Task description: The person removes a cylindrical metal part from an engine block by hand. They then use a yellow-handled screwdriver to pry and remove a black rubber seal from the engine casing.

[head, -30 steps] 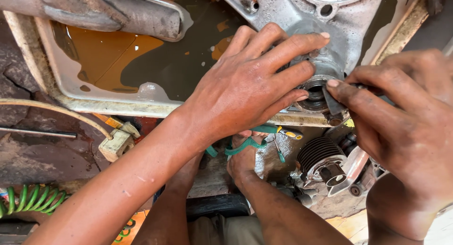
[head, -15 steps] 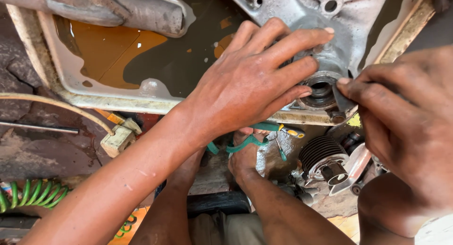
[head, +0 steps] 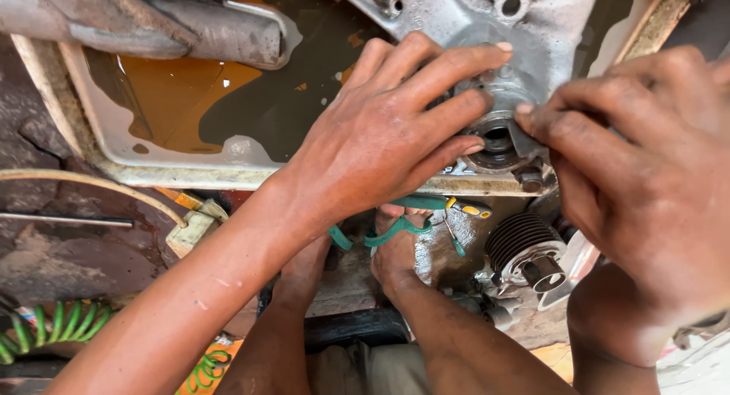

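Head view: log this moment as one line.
left hand: fingers spread on grey metal casing | right hand: fingertips at round bearing seat | tray: brown oil | finned cylinder: below tray

Both hands, left [head: 380, 136] and right [head: 639, 190], on a grey metal casing [head: 525, 22], possibly pinching its bearing [head: 498, 140].

Left hand [head: 380, 136] spread flat, fingers fanned forward, forearm angling in from lower left. Right hand [head: 646, 190] bunched, thumb and fingertips [head: 532, 121] pinched together, wrist bent.
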